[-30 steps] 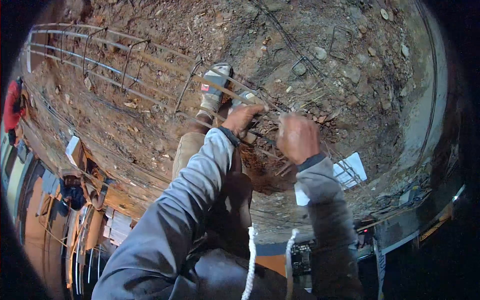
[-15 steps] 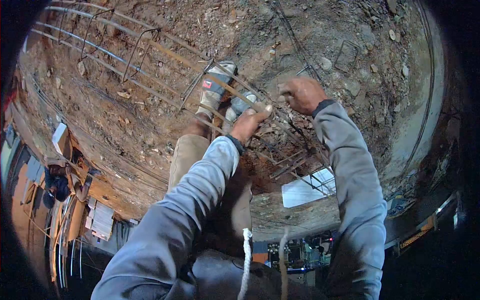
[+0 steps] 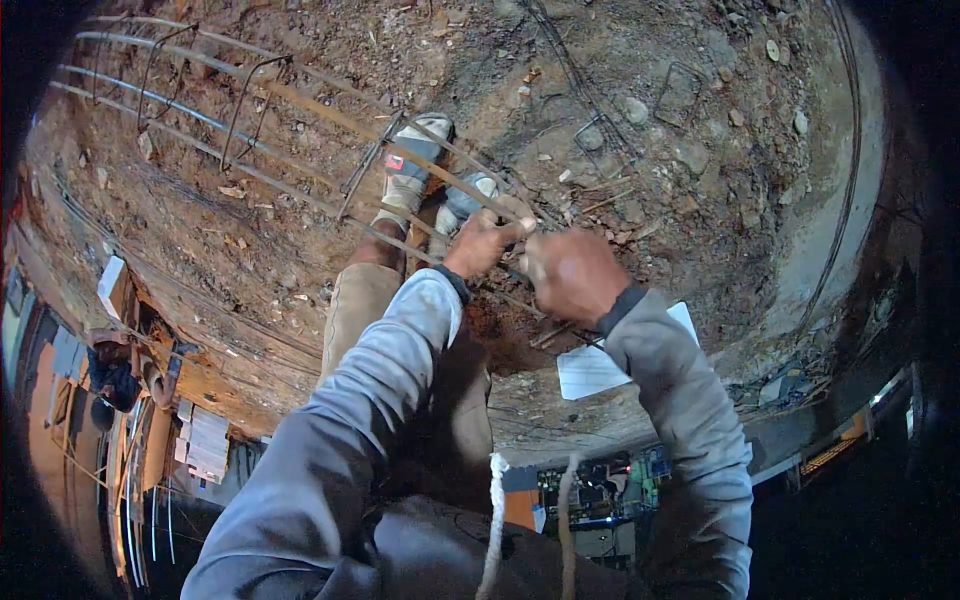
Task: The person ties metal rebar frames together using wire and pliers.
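A long cage of steel bars (image 3: pixel 320 108) with bent wire stirrups runs from the upper left down to the middle. My left hand (image 3: pixel 482 243) is closed round the end part of a rusty bar, its thumb on top. Right beside it, nearly touching, is my right hand (image 3: pixel 575 275), its fingers curled in; anything between them is too small and blurred to name. Under the bars my shoe (image 3: pixel 415 150) stands on the soil, with the other shoe (image 3: pixel 470 195) next to it.
Loose square stirrups (image 3: pixel 680 92) and thin dark rods (image 3: pixel 575 70) lie on the stony ground (image 3: pixel 480 60). A white sheet (image 3: pixel 590 373) is below my right hand. At the far left, a person (image 3: pixel 115 370) is near stacked boards (image 3: pixel 203 445). A concrete edge curves along the right.
My right hand has moved left and down, up against my left hand. My left hand keeps its hold on the bar. The whole view has shifted slightly.
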Motion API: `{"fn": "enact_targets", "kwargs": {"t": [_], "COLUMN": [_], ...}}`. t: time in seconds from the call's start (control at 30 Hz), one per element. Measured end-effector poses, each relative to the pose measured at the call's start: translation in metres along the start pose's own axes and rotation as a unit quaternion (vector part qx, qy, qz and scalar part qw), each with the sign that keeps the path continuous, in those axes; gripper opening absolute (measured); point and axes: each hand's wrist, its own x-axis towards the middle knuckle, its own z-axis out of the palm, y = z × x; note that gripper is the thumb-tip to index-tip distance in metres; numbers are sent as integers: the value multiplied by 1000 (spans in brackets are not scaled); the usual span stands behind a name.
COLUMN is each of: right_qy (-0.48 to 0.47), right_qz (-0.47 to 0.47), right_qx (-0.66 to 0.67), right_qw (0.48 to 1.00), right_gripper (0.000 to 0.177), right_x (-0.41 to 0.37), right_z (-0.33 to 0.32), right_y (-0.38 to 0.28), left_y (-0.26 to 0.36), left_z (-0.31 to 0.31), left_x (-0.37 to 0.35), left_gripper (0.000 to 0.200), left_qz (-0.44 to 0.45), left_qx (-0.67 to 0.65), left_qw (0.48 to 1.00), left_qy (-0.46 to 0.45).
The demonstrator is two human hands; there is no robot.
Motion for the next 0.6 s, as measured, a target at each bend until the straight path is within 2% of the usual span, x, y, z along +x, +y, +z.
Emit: {"fn": "enact_targets", "kwargs": {"t": [0.07, 0.1, 0.13, 0.2, 0.23, 0.3, 0.33, 0.37, 0.4, 0.43, 0.47, 0.53, 0.6], "right_qy": [-13, -28, -31, 142, 250, 329, 311, 282, 289, 259, 262, 280, 284], "right_qz": [9, 15, 21, -31, -72, 6, 89, 239, 339, 405, 407, 490, 471], "right_qx": [-17, -37, -38, -177, -139, -65, 58, 139, 263, 182, 180, 218, 201], "right_qw": [1000, 999, 999, 973, 956, 942, 944, 919, 856, 858, 857, 796, 810], "right_gripper": [13, 13, 13, 9, 12, 16, 16, 22, 33, 46, 46, 62, 69], "right_x": [22, 24, 18, 11, -3, -47, -74, -92, -105, -125, -128, -120, -113], "right_z": [-21, -28, -32, -42, -47, -29, 1, 39, 74, 125, 159, 208, 233], "right_y": [22, 29, 30, 28, 13, -17, -20, -16, -12, 7, 21, 43, 51], "left_y": [-6, -1, 0, 3, 0, -8, -10, -5, 5, 11, 8, -3, -15], "left_z": [2, 4, 6, 9, 7, 3, 2, 2, 3, 5, 7, 3, 3], "left_x": [-1, -1, -1, 1, 2, 5, 5, 2, 0, 1, 3, 7, 8], "left_gripper": [19, 18, 18, 19, 21, 22, 23, 23, 24, 25, 25, 30, 24], "left_qz": [5, -41, -44, -25, -21, -21, -17, -18, -39, -58, -56, -52, -22], "left_qx": [-114, 1, -2, 0, -5, 1, 6, 4, 50, 96, 96, 44, 54], "left_qw": [993, 999, 999, 998, 998, 998, 998, 998, 996, 992, 992, 996, 994], "left_qy": [-18, 28, 22, 61, 61, 59, 58, 56, 57, 58, 55, 50, 92]}}
